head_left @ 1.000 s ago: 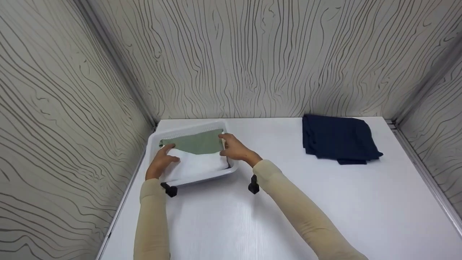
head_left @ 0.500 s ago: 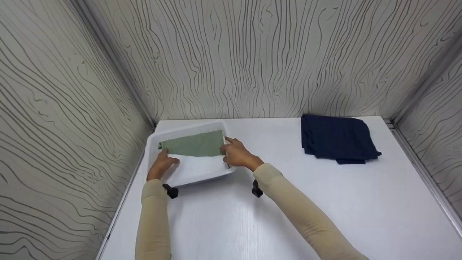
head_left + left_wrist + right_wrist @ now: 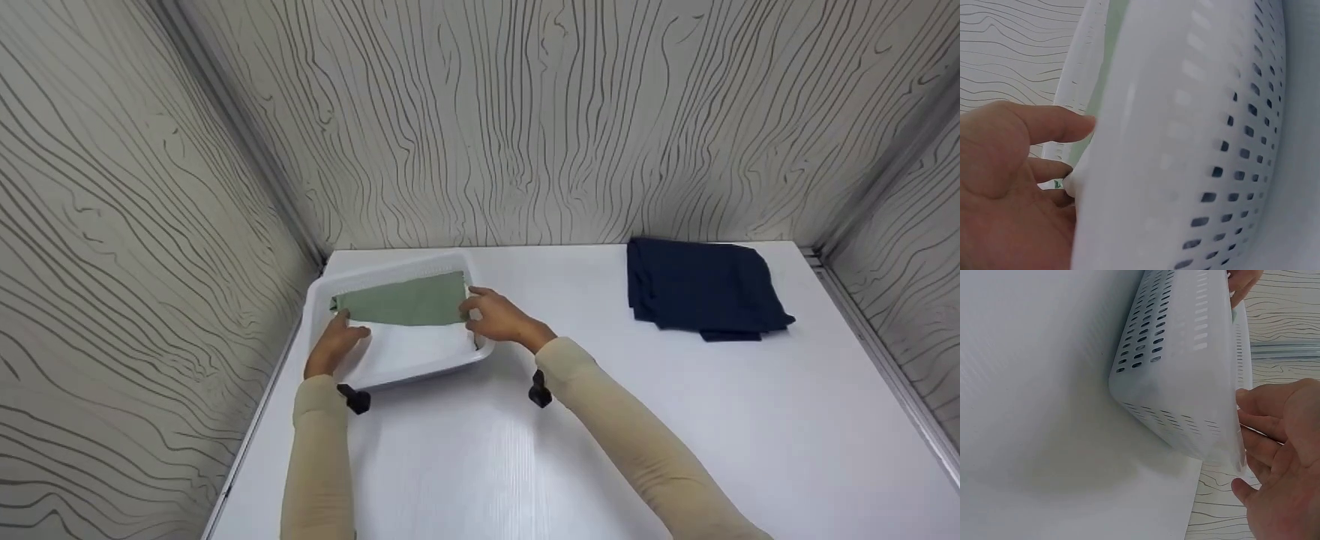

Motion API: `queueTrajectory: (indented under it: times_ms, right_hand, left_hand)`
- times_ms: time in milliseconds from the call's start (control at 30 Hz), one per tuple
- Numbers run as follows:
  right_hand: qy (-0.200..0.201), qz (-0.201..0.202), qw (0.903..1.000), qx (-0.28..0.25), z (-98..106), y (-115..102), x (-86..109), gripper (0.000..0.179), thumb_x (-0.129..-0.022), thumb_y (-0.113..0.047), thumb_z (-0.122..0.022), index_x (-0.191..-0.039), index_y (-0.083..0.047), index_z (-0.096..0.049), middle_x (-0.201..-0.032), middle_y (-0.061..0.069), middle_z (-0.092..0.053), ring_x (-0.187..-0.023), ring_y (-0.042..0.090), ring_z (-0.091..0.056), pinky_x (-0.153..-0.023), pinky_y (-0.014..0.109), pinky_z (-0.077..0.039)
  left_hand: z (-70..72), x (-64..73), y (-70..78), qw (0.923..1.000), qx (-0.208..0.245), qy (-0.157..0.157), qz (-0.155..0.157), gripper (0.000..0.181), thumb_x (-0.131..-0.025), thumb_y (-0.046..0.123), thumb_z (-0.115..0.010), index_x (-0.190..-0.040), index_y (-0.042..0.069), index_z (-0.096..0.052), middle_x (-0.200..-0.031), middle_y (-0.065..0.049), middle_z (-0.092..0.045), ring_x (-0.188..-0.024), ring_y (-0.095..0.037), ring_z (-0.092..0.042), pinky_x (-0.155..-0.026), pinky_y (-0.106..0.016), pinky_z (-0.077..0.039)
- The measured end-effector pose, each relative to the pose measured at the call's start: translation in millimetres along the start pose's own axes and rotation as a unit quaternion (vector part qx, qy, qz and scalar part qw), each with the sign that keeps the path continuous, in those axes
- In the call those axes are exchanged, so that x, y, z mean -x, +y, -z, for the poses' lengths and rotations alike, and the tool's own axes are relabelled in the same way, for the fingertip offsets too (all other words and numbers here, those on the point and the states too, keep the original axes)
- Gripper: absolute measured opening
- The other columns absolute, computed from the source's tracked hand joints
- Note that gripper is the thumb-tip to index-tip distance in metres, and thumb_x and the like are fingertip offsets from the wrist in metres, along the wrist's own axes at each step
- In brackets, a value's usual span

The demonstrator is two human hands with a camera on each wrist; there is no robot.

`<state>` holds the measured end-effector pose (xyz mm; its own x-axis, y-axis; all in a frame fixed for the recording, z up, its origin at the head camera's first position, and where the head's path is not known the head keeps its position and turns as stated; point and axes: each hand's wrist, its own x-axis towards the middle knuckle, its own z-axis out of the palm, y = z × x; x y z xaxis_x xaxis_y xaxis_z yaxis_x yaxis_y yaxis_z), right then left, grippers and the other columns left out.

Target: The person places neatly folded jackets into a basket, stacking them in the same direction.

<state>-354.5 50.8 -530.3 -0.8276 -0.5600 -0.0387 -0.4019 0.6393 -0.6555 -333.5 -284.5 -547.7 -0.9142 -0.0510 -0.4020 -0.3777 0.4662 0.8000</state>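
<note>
A white plastic basket (image 3: 475, 262) stands at the table's back left. In it lie a folded green cloth (image 3: 405, 300) toward the back and a white cloth (image 3: 409, 349) toward the front. My left hand (image 3: 335, 345) reaches over the basket's left side, thumb and fingers spread apart, fingertips at the left edge of the cloths. In the left wrist view its fingers touch a bulge of white cloth (image 3: 1072, 183). My right hand (image 3: 501, 316) is at the basket's right rim, its fingers loosely bent and fingertips right at the rim (image 3: 1235, 410). No cloth shows between them.
A folded navy cloth (image 3: 701, 289) lies at the back right of the white table (image 3: 637, 397). Wood-patterned panels (image 3: 480, 120) rise behind and at both sides. The left panel (image 3: 150, 300) is close to the basket.
The white cloth's back edge has come down and toward me, showing more green. My left hand has shifted slightly forward toward me; my right hand has drawn back right to the rim.
</note>
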Motion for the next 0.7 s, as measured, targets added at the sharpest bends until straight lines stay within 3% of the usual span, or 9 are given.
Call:
queueTrajectory:
  times_ms: [167, 300, 500, 600, 700]
  right_hand:
    - [0.016, 0.015, 0.9978, -0.062, 10.3, 4.9, 4.4, 0.035, -0.103, -0.005, -0.059, -0.136, 0.005, -0.068, -0.141, 0.019, -0.069, -0.144, 0.037, -0.056, -0.123, 0.053, -0.041]
    - [0.039, 0.015, 0.9945, -0.096, 21.7, 9.2, 11.6, 0.035, -0.105, -0.006, -0.058, -0.138, 0.001, -0.067, -0.136, 0.017, -0.072, -0.132, 0.033, -0.065, -0.115, 0.05, -0.05]
    - [0.074, 0.026, 0.991, -0.108, 32.6, 18.0, 27.6, 0.036, -0.105, -0.003, -0.058, -0.14, 0.001, -0.064, -0.122, 0.016, -0.076, -0.113, 0.031, -0.07, -0.101, 0.045, -0.057]
    - [0.09, 0.019, 0.989, -0.116, 37.3, 23.5, 36.6, 0.034, -0.105, -0.003, -0.06, -0.138, 0.0, -0.066, -0.119, 0.016, -0.074, -0.106, 0.028, -0.07, -0.093, 0.04, -0.059]
    - [0.11, 0.012, 0.9868, -0.118, 42.3, 31.1, 45.4, 0.03, -0.105, -0.004, -0.061, -0.134, -0.002, -0.068, -0.115, 0.015, -0.073, -0.099, 0.023, -0.069, -0.084, 0.033, -0.058]
  left_hand:
    - [-1.2, 3.6, 13.2, 0.9977, -0.035, 0.041, -0.04, 0.082, -0.103, 0.018, -0.05, -0.166, -0.012, -0.006, -0.174, -0.035, -0.002, -0.163, -0.05, -0.006, -0.133, -0.057, -0.016]
    - [-8.7, 3.8, 28.6, 0.9926, -0.058, 0.079, -0.073, 0.076, -0.102, 0.016, -0.047, -0.164, -0.014, -0.016, -0.172, -0.037, -0.012, -0.161, -0.051, -0.017, -0.131, -0.058, -0.022]
    - [-28.9, 9.3, 51.7, 0.9859, -0.04, 0.109, -0.12, 0.064, -0.103, 0.012, -0.049, -0.161, -0.011, -0.032, -0.165, -0.035, -0.035, -0.157, -0.049, -0.031, -0.127, -0.06, -0.031]
    - [-40.9, 14.1, 63.0, 0.9808, -0.021, 0.131, -0.143, 0.051, -0.104, 0.011, -0.052, -0.15, -0.01, -0.048, -0.149, -0.034, -0.053, -0.143, -0.047, -0.05, -0.116, -0.057, -0.044]
    - [-54.5, 17.7, 74.2, 0.9735, -0.004, 0.157, -0.166, 0.034, -0.103, 0.01, -0.057, -0.131, -0.006, -0.062, -0.126, -0.027, -0.067, -0.118, -0.038, -0.065, -0.097, -0.045, -0.054]
